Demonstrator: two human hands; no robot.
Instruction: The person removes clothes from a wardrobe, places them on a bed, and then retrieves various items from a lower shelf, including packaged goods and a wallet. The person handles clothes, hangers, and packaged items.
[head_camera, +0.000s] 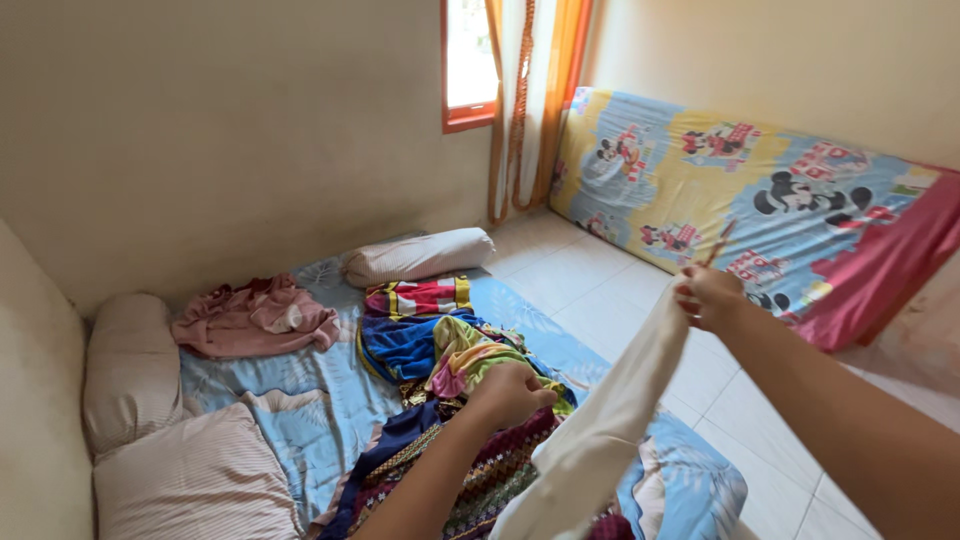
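My right hand (708, 296) is raised and pinches the top end of a cream-white cloth (620, 400), which hangs slanting down toward the lower middle. Lower down, my left hand (510, 392) rests fingers curled on a heap of colourful clothes (440, 370) lying on a light blue patterned mattress (310, 400) on the floor. The heap holds a blue piece, a yellow-green piece and a dark patterned fabric (480, 480). Whether the left hand grips the clothes is unclear.
A pink garment (255, 318) lies at the mattress head. A bolster (418, 255), a round pillow (130, 365) and a striped pillow (195, 480) lie around it. A cartoon-print mattress (740, 190) leans on the right wall. Orange curtains (530, 100) hang by the window. White floor tiles (600, 290).
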